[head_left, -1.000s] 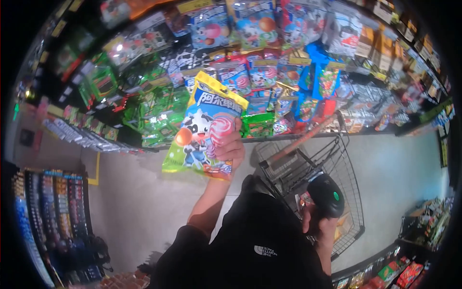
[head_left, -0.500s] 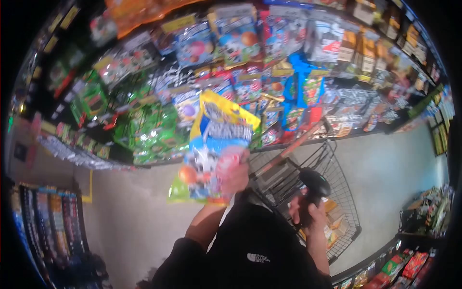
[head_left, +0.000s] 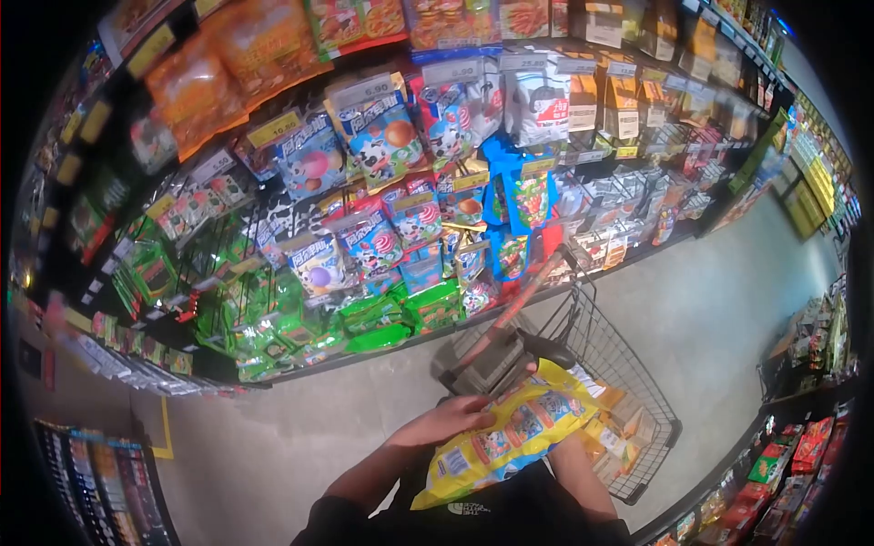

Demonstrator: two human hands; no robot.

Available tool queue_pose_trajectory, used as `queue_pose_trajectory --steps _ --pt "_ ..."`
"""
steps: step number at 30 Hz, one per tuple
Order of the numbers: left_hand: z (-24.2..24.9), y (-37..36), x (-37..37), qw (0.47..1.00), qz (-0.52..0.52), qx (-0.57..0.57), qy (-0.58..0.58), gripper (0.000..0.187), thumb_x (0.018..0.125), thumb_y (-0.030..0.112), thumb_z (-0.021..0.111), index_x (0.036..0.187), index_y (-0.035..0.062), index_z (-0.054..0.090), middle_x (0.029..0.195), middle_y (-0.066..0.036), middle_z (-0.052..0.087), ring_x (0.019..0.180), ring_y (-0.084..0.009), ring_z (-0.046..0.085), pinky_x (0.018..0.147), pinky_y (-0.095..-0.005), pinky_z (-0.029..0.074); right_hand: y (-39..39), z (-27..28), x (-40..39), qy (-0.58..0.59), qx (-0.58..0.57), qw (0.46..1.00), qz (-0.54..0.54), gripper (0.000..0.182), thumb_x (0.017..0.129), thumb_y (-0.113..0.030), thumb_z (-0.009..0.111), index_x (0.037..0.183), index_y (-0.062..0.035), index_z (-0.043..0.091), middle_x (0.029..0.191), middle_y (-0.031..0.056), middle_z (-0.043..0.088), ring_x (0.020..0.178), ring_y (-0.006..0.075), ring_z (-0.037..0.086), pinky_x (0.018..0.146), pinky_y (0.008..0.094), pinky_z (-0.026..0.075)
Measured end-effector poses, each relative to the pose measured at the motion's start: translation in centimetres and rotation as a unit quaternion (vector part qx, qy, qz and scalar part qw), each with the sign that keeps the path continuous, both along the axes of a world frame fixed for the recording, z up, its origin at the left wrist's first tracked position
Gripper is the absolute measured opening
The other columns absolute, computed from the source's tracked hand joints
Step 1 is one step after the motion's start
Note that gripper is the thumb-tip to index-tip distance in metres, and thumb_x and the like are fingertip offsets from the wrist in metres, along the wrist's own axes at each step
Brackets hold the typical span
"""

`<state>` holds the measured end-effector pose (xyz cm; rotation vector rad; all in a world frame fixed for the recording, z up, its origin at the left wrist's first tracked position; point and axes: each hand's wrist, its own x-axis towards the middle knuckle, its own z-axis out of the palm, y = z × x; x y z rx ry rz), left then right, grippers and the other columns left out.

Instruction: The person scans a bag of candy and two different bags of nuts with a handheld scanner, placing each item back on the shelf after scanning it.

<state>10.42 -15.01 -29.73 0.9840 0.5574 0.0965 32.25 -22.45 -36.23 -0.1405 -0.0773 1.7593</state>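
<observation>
My left hand [head_left: 452,420] grips the upper left edge of a yellow snack bag [head_left: 510,435], which is tilted in front of my body with its printed yellow side up. Behind the bag, my right hand [head_left: 532,367] is mostly hidden; a fingertip shows beside the head of a black handheld scanner [head_left: 552,351]. The right forearm comes up under the bag's right end. The scanner's handle is out of sight behind the bag.
Ahead, a shelf rack holds hanging candy bags [head_left: 375,132], green packs [head_left: 378,314] and blue bags [head_left: 523,196]. A wire shopping cart [head_left: 628,350] with packages inside stands at the right. More goods [head_left: 769,464] line the lower right.
The bag has moved down and right, and turned from its blue front to its yellow side. It now covers most of my right hand. The view has shifted, showing more of the upper shelves.
</observation>
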Motion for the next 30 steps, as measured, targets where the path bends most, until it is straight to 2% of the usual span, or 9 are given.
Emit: queue_pose_trajectory --steps 1,4,5,6,8,18,20,23,30 --pt "0.8 0.2 0.1 0.977 -0.003 0.197 0.081 0.049 0.095 0.026 0.057 0.132 -0.0051 0.048 0.119 -0.011 0.061 0.106 -0.0157 0.059 0.093 -0.0317 0.048 -0.2 0.7 0.2 -0.041 -0.029 0.999 -0.003 0.042 0.096 -0.038 0.048 0.124 -0.0077 0.054 0.112 0.0154 0.064 0.105 0.0368 0.061 0.092 0.0539 0.049" --pt "1.7 0.5 -1.8 0.950 0.023 0.312 0.011 0.054 0.095 0.026 0.060 0.136 -0.0055 0.043 0.123 -0.014 0.058 0.106 -0.0156 0.059 0.092 -0.0310 0.048 -0.5 -0.1 0.2 -0.199 -0.217 0.950 -0.100 0.036 0.092 -0.034 0.059 0.119 -0.0095 0.058 0.105 0.0116 0.066 0.093 0.0305 0.064 0.086 0.0491 0.052" --pt "2.1 0.4 -2.2 0.993 -0.001 0.115 -0.033 0.065 0.092 0.033 0.064 0.139 -0.0046 0.040 0.125 -0.019 0.057 0.110 -0.0229 0.060 0.094 -0.0349 0.047 -0.4 -0.1 0.4 -0.200 -0.226 0.949 -0.095 0.031 0.092 -0.028 0.062 0.117 -0.0089 0.060 0.103 0.0102 0.066 0.092 0.0266 0.065 0.082 0.0441 0.054" --pt "2.5 0.3 -2.4 0.992 0.009 0.117 -0.033 0.065 0.092 0.033 0.064 0.139 -0.0046 0.040 0.125 -0.019 0.057 0.110 -0.0229 0.060 0.094 -0.0349 0.047 -0.3 -0.4 0.3 -0.204 -0.222 0.950 -0.086 0.031 0.092 -0.028 0.062 0.117 -0.0089 0.060 0.103 0.0102 0.066 0.092 0.0266 0.065 0.082 0.0441 0.054" --pt "3.7 0.4 -2.4 0.899 -0.110 0.423 0.022 0.078 0.086 0.040 0.069 0.141 -0.0038 0.036 0.127 -0.023 0.055 0.116 -0.0318 0.057 0.099 -0.0392 0.044 -0.7 -1.3 0.3 -0.209 -0.220 0.950 -0.081 0.032 0.092 -0.028 0.063 0.117 -0.0084 0.061 0.104 0.0103 0.066 0.094 0.0264 0.065 0.084 0.0434 0.054" --pt "5.5 -1.4 -2.5 0.845 -0.037 0.472 0.249 0.095 0.075 0.045 0.079 0.145 -0.0005 0.033 0.130 -0.024 0.055 0.116 -0.0384 0.056 0.098 -0.0422 0.045 1.2 -0.9 -0.5 -0.223 -0.243 0.944 -0.017 0.035 0.094 -0.026 0.059 0.120 -0.0027 0.057 0.116 0.0160 0.065 0.108 0.0290 0.064 0.096 0.0454 0.051" --pt "3.6 -1.5 -2.6 0.814 -0.025 0.518 0.261 0.097 0.073 0.047 0.080 0.144 0.0000 0.034 0.128 -0.024 0.057 0.113 -0.0387 0.059 0.096 -0.0432 0.047 1.7 -0.1 -1.1 -0.208 -0.279 0.937 -0.019 0.033 0.094 -0.025 0.060 0.117 -0.0015 0.058 0.111 0.0155 0.066 0.097 0.0263 0.066 0.080 0.0382 0.057" --pt "0.8 -1.2 -2.5 0.797 -0.015 0.474 0.373 0.091 0.075 0.046 0.078 0.141 0.0007 0.035 0.118 -0.024 0.061 0.106 -0.0412 0.061 0.090 -0.0456 0.050 2.2 -0.3 -1.4 -0.199 -0.331 0.922 -0.023 0.024 0.091 -0.018 0.066 0.108 -0.0020 0.061 0.096 0.0108 0.066 0.073 0.0181 0.061 0.051 0.0237 0.046" --pt "-4.4 -0.2 -5.2 0.842 0.069 0.426 0.323 0.077 0.077 0.044 0.076 0.133 0.0002 0.046 0.113 -0.024 0.065 0.106 -0.0420 0.062 0.089 -0.0455 0.051 2.9 -0.2 -1.8 -0.222 -0.327 0.918 -0.017 0.025 0.090 -0.018 0.067 0.111 -0.0048 0.060 0.094 0.0091 0.066 0.074 0.0196 0.062 0.053 0.0270 0.047"
